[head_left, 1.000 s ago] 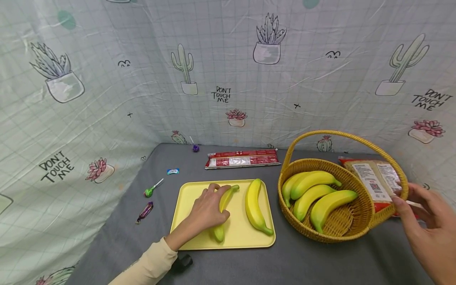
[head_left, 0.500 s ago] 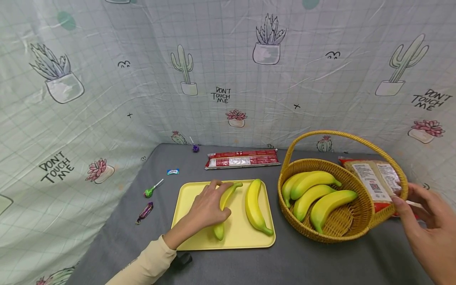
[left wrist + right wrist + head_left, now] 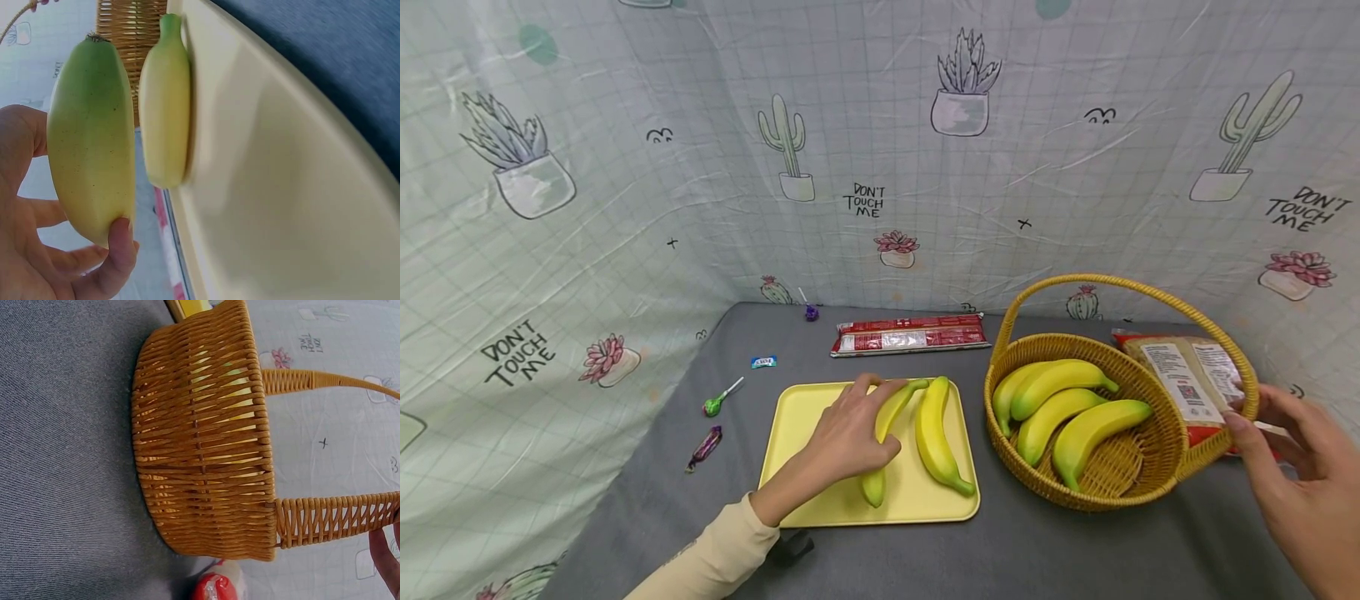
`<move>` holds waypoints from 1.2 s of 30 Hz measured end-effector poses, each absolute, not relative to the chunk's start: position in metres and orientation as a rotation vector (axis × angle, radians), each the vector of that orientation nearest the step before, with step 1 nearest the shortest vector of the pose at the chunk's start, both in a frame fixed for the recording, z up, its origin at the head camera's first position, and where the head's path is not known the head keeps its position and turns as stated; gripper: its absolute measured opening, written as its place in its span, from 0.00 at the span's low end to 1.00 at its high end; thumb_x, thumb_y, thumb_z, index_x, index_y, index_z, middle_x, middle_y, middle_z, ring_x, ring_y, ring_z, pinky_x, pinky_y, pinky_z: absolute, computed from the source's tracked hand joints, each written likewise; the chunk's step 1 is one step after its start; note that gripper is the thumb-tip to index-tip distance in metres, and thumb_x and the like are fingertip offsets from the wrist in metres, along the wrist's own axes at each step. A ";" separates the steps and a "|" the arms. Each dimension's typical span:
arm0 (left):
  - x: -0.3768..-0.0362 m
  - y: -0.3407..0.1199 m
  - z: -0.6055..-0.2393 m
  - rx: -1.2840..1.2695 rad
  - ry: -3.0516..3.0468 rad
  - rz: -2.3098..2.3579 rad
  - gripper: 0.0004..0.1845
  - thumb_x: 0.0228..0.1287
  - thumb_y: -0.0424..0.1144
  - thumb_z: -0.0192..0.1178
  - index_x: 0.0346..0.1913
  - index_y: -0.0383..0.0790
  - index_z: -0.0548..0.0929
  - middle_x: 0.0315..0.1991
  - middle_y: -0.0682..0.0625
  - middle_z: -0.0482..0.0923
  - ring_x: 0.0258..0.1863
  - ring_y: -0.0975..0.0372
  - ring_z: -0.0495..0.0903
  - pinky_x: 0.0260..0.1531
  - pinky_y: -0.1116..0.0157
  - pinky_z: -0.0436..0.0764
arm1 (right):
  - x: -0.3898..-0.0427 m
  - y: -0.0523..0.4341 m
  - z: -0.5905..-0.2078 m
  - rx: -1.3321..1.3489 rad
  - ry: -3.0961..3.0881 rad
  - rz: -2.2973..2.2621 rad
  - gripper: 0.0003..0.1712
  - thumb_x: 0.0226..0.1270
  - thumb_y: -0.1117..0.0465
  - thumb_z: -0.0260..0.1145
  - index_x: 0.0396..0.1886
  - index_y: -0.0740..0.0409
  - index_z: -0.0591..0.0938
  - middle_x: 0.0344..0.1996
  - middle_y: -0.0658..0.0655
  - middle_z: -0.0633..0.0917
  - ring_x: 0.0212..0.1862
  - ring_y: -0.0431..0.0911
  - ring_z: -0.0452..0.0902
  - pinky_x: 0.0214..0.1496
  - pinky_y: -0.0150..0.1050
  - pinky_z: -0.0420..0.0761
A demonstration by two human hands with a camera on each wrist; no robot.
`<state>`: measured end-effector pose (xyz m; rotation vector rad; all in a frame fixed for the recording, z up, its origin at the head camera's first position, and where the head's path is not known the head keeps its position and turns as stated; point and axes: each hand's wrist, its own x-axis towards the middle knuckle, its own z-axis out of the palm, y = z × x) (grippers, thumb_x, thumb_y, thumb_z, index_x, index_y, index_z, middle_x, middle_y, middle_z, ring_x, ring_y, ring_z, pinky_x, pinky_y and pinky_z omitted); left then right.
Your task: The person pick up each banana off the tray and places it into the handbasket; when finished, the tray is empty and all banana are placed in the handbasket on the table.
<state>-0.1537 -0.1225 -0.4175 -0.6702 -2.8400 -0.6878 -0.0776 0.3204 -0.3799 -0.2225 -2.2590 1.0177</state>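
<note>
My left hand [image 3: 850, 429] grips a yellow banana [image 3: 874, 487] from above, over the pale yellow tray [image 3: 797, 508]. In the left wrist view this banana [image 3: 94, 137] lies between thumb and fingers, tilted up off the tray surface. A second banana [image 3: 934, 433] rests along the tray's right side, just right of the held one. At the far right, my right hand [image 3: 1300, 483] pinches the handle [image 3: 1240, 375] of a woven basket [image 3: 1082, 500]. Several bananas [image 3: 1101, 429] lie inside that basket, which stands on the grey tabletop.
Behind the tray lies a long red packet [image 3: 910, 335]. A bag with labels [image 3: 1180, 379] sits behind the basket. On the left are a green lollipop [image 3: 712, 406], a purple-wrapped candy [image 3: 704, 448], a small blue candy [image 3: 763, 362] and a purple lollipop [image 3: 811, 313].
My left hand and its banana have shifted right, closer to the other banana on the tray. The right hand, basket and its bananas have stayed put.
</note>
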 end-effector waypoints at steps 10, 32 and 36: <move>-0.154 -0.108 -0.403 -0.728 -2.783 -0.712 0.39 0.54 0.39 0.69 0.74 0.54 0.78 0.61 0.46 0.75 0.50 0.52 0.78 0.32 0.56 0.79 | -0.077 0.322 -0.381 -0.205 -2.252 1.013 0.26 0.76 0.69 0.68 0.71 0.59 0.80 0.49 0.34 0.74 0.51 0.28 0.71 0.49 0.15 0.68; -0.160 -0.069 -0.379 -0.917 -2.739 -0.787 0.40 0.54 0.39 0.68 0.75 0.54 0.76 0.65 0.47 0.72 0.49 0.55 0.76 0.35 0.59 0.76 | -0.078 0.322 -0.383 -0.215 -2.270 1.016 0.27 0.77 0.67 0.67 0.73 0.58 0.78 0.51 0.35 0.73 0.52 0.28 0.70 0.50 0.16 0.68; -0.160 -0.061 -0.375 -0.948 -2.732 -0.803 0.40 0.55 0.39 0.68 0.75 0.54 0.76 0.64 0.48 0.72 0.49 0.56 0.76 0.34 0.60 0.76 | -0.078 0.322 -0.381 -0.226 -2.262 1.019 0.26 0.76 0.68 0.67 0.72 0.59 0.79 0.49 0.34 0.74 0.51 0.28 0.71 0.49 0.16 0.67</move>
